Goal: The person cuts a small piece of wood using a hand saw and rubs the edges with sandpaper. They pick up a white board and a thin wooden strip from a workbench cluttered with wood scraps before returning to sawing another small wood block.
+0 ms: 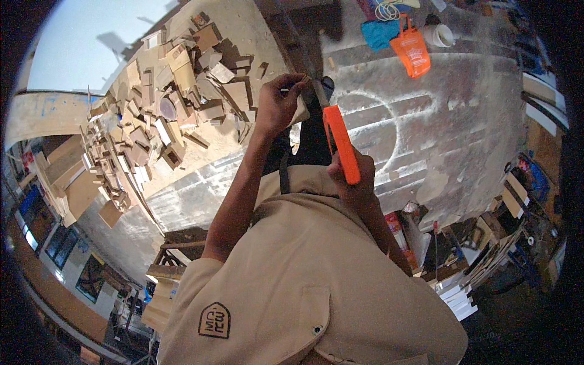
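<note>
Tan shirt [316,261] closest on my feed. Wood scraps [164,109] heaped across the bench [238,18], toward its right edge. Left hand [280,103] at the bench's near right corner, thumb and finger together; can't tell if they pinch anything. Saw [338,128] just right of that corner, right hand [358,179] clamped round its orange handle [347,158]. Risk: sideways blade [320,93] slip could cut the left hand, being so close.

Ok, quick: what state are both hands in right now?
Left hand: curled, but whether it holds anything cannot be told.
Right hand: closed, holding an orange-handled saw.
</note>
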The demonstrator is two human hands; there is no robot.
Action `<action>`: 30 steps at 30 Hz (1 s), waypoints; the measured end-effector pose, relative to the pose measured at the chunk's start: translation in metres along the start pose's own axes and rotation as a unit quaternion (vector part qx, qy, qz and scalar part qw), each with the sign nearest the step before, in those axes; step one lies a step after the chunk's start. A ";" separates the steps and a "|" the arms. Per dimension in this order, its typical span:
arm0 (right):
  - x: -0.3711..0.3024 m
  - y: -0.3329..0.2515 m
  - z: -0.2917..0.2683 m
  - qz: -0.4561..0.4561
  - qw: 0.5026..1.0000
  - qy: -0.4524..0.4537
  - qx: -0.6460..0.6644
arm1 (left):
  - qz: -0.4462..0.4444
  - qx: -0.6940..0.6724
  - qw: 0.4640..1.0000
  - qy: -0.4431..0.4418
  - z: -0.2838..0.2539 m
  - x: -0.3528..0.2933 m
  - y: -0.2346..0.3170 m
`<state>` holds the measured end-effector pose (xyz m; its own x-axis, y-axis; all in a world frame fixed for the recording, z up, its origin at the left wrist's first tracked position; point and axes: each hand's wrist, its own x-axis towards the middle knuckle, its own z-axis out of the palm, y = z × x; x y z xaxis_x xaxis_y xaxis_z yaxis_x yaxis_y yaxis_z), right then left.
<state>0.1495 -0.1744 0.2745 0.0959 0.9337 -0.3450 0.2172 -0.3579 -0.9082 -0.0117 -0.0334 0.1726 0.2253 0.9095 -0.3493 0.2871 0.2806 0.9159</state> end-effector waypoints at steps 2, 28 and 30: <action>0.001 0.000 0.000 0.003 1.000 0.009 0.015 | -0.003 -0.013 0.999 -0.032 0.000 0.000 0.004; -0.026 -0.037 -0.018 -0.021 0.997 0.036 -0.067 | -0.007 -0.045 0.997 -0.060 0.012 0.002 0.018; -0.027 -0.038 -0.016 -0.028 0.997 0.039 -0.066 | 0.003 -0.062 0.996 -0.070 0.008 -0.001 0.027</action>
<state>0.1546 -0.1856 0.3223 0.1547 0.9502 -0.2705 0.3496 -0.3088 -0.8846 0.0035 -0.0292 0.1957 0.3559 0.8622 -0.3604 0.1704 0.3193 0.9322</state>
